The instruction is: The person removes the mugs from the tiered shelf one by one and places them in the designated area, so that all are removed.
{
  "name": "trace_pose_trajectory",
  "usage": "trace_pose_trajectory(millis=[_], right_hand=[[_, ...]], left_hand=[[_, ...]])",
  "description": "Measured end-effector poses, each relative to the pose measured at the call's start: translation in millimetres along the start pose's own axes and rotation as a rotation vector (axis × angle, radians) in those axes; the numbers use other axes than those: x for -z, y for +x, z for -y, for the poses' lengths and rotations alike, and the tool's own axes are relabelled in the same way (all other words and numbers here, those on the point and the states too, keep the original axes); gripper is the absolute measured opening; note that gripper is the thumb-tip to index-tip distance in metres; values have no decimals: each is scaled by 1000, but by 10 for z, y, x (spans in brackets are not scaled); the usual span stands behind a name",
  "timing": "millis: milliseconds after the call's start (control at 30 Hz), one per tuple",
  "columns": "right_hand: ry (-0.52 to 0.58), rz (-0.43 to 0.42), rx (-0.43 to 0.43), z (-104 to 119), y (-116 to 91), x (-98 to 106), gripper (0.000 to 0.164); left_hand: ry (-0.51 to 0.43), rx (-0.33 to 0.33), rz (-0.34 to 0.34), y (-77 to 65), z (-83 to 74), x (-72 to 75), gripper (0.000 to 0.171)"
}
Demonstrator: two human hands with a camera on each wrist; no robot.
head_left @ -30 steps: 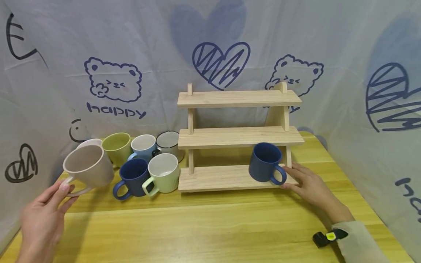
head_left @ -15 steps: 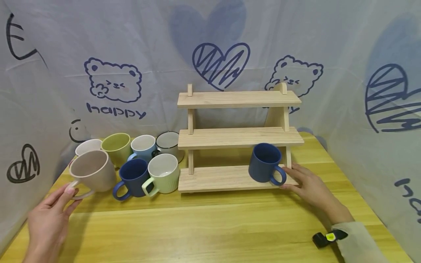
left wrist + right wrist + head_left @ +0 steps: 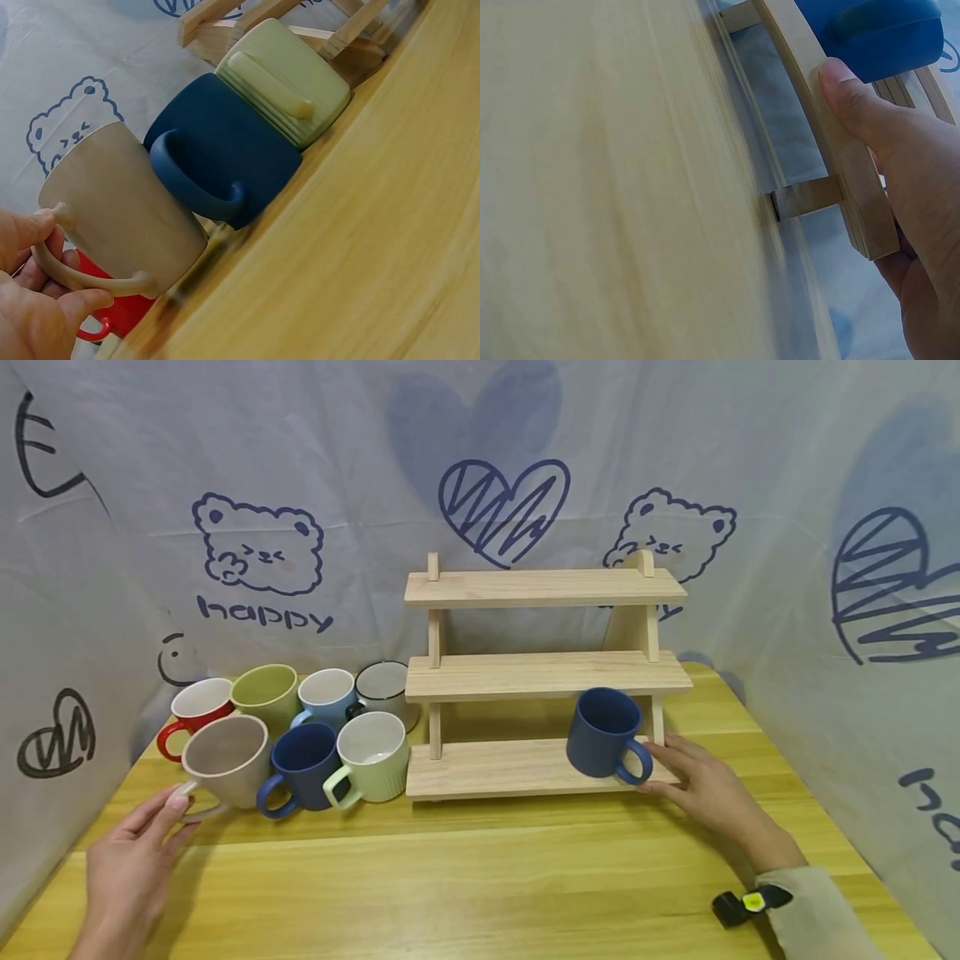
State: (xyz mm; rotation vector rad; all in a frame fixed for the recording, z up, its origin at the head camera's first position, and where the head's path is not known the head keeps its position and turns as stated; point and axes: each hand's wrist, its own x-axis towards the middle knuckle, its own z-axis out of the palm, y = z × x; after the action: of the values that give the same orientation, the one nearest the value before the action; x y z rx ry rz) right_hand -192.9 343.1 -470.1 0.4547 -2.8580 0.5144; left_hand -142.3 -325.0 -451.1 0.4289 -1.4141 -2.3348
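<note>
My left hand [image 3: 135,864] pinches the handle of a beige mug [image 3: 236,781] at the table's left side. In the left wrist view the mug [image 3: 120,202] leans close beside a dark blue mug [image 3: 217,142], its base low over the tabletop. At the right, my right hand [image 3: 705,789] grips the end of the bottom board of a three-tier wooden shelf rack [image 3: 495,768]. The right wrist view has the thumb [image 3: 847,90] on the board's front edge, with fingers partly hidden behind it. Another dark blue mug [image 3: 596,747] stands upright on that board, handle toward the right hand.
Near the beige mug stand a red mug [image 3: 197,723] with white inside, an olive green mug [image 3: 270,703], a light blue mug [image 3: 330,702], a grey black-rimmed mug [image 3: 390,689] and a pale green mug [image 3: 378,768]. A printed cloth [image 3: 360,560] encloses the table's back and sides.
My left hand has moved right and down with the beige mug, bringing it beside the dark blue mug and uncovering the red mug behind. The right hand stays on the shelf rack.
</note>
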Motion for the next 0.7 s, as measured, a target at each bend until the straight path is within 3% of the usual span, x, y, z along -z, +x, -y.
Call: trace_pose_trajectory(millis=[267, 467, 700], right_hand=[[4, 11, -10, -10, 5, -16, 72], [3, 5, -1, -7, -1, -13, 71], [-5, -9, 7, -4, -6, -12, 70]], left_hand=[[-39, 9, 37, 17, 76, 59, 16], [-24, 58, 26, 6, 73, 94, 17], [12, 68, 173, 22, 43, 179, 17]])
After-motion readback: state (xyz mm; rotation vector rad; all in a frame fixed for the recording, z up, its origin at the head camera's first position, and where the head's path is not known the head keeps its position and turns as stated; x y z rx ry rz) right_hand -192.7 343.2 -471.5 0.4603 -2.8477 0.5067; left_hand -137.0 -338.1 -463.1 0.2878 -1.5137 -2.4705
